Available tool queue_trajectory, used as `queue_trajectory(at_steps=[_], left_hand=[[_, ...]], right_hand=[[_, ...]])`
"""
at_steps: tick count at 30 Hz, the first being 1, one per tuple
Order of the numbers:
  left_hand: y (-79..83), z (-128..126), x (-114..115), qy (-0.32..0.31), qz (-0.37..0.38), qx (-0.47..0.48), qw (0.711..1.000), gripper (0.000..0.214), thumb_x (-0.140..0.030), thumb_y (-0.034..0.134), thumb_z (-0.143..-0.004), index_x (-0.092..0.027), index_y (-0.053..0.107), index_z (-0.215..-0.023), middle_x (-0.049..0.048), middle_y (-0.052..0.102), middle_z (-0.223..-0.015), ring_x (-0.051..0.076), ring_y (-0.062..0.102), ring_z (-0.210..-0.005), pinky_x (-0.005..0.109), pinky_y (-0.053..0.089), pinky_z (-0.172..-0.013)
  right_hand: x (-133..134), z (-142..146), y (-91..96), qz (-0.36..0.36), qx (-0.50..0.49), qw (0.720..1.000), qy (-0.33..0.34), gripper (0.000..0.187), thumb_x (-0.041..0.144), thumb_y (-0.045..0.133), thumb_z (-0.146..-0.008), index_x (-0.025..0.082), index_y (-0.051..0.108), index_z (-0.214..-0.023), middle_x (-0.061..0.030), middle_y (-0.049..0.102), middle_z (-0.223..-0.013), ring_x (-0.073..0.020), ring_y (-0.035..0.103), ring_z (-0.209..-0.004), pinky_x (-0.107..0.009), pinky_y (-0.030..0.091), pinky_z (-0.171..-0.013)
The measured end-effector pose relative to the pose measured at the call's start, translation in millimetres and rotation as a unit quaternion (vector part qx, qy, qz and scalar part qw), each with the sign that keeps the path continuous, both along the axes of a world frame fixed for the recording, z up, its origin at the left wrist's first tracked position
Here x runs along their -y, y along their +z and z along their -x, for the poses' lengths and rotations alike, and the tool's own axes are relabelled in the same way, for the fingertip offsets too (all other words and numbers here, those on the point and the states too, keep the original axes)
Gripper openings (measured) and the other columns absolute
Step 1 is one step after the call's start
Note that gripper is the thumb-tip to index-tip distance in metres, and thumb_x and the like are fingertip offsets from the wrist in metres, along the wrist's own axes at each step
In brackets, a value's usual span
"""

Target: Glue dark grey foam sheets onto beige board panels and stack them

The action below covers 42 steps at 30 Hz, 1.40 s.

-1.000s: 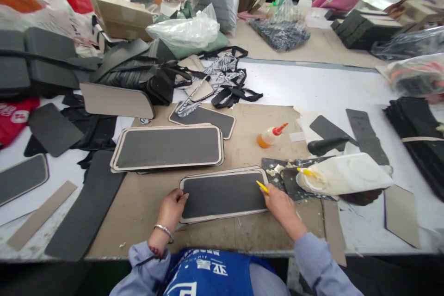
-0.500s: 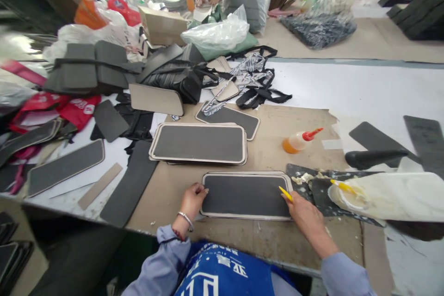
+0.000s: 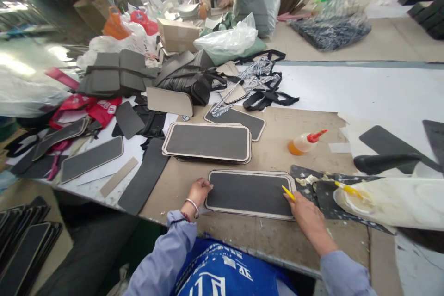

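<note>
A dark grey rectangular panel with a pale border lies on brown board in front of me, on at least one more panel whose edge shows behind it. My left hand is at its left end, thumb and fingers pinched together at the edge. At the right end, my right hand is closed around a yellow pointed stick, its tip over the panel and the fingers by the panel's edge. A neat stack of similar panels sits just behind.
Right of my hand, a white container with another yellow stick lies on a glue-spattered dark sheet. A bottle with a red nozzle stands behind. Black straps, bags and panels crowd the left and back. A person's hands show across the table.
The view has turned a little to the left, so more stacked panels show at the lower left. Both hands keep nearly the same places at the panel's ends.
</note>
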<state>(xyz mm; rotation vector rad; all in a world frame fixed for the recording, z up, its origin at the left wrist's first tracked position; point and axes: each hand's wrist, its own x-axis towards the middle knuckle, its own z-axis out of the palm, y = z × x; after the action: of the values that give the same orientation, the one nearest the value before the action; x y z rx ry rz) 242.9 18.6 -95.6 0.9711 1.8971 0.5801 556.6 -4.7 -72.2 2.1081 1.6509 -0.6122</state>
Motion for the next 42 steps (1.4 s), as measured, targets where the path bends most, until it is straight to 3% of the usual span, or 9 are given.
queue_trajectory(at_steps=[9,15,26,31,37,42], left_hand=[[-2.4,-2.6,4.5,0.004,-0.039,-0.086,0.996,0.016,-0.027,0.056,-0.062,-0.021,0.041,-0.060,-0.0060,0.043,-0.051,0.012,0.043,-0.049,0.024,0.034,-0.052],[-4.4,-1.1,4.5,-0.012,-0.057,-0.076,0.995,0.020,-0.029,0.055,-0.063,-0.022,0.038,-0.056,-0.0057,0.043,-0.049,0.012,0.041,-0.046,0.025,0.032,-0.050],[-2.3,9.1,-4.2,-0.058,-0.036,-0.016,0.998,0.021,-0.028,0.057,-0.062,-0.021,0.039,-0.053,-0.0051,0.044,-0.047,0.012,0.043,-0.046,0.024,0.031,-0.049],[-1.1,16.8,-7.0,-0.089,-0.033,0.013,0.995,0.025,-0.029,0.057,-0.061,-0.021,0.038,-0.048,-0.0060,0.040,-0.042,0.011,0.040,-0.043,0.024,0.028,-0.047],[0.0,17.9,-1.7,-0.072,-0.037,0.053,0.995,0.023,-0.034,0.056,-0.062,-0.020,0.043,-0.049,-0.0053,0.042,-0.042,0.012,0.044,-0.045,0.024,0.031,-0.046],[29.3,3.9,6.1,-0.056,-0.015,0.186,0.981,0.028,-0.046,0.056,-0.062,-0.018,0.054,-0.064,-0.0003,0.056,-0.054,0.016,0.053,-0.056,0.026,0.041,-0.052]], right_hand=[[-2.6,3.9,6.1,0.004,0.020,1.000,-0.022,0.034,0.044,0.031,-0.088,0.019,0.054,-0.094,-0.0100,0.067,-0.083,-0.0225,0.064,-0.079,-0.028,0.045,-0.062],[-0.9,15.3,13.4,-0.032,0.024,0.998,-0.057,0.030,0.042,0.036,-0.087,0.017,0.053,-0.093,-0.0106,0.066,-0.086,-0.0229,0.063,-0.080,-0.030,0.044,-0.064],[5.6,17.7,2.9,-0.062,0.038,0.987,-0.145,0.029,0.035,0.038,-0.088,0.011,0.050,-0.098,-0.0156,0.061,-0.095,-0.0228,0.060,-0.087,-0.028,0.040,-0.068],[7.1,12.8,-3.4,-0.065,-0.008,0.982,-0.177,0.031,0.039,0.044,-0.083,0.011,0.055,-0.091,-0.0119,0.063,-0.084,-0.0203,0.060,-0.081,-0.025,0.039,-0.064],[1.4,-0.5,-6.6,-0.075,-0.112,0.972,-0.195,0.032,0.041,0.048,-0.077,0.012,0.059,-0.075,-0.0053,0.062,-0.067,-0.0177,0.058,-0.067,-0.023,0.038,-0.058],[2.0,-6.9,-8.5,-0.085,-0.243,0.943,-0.213,0.033,0.044,0.048,-0.073,0.014,0.060,-0.068,-0.0013,0.061,-0.060,-0.0164,0.058,-0.062,-0.022,0.039,-0.053]])
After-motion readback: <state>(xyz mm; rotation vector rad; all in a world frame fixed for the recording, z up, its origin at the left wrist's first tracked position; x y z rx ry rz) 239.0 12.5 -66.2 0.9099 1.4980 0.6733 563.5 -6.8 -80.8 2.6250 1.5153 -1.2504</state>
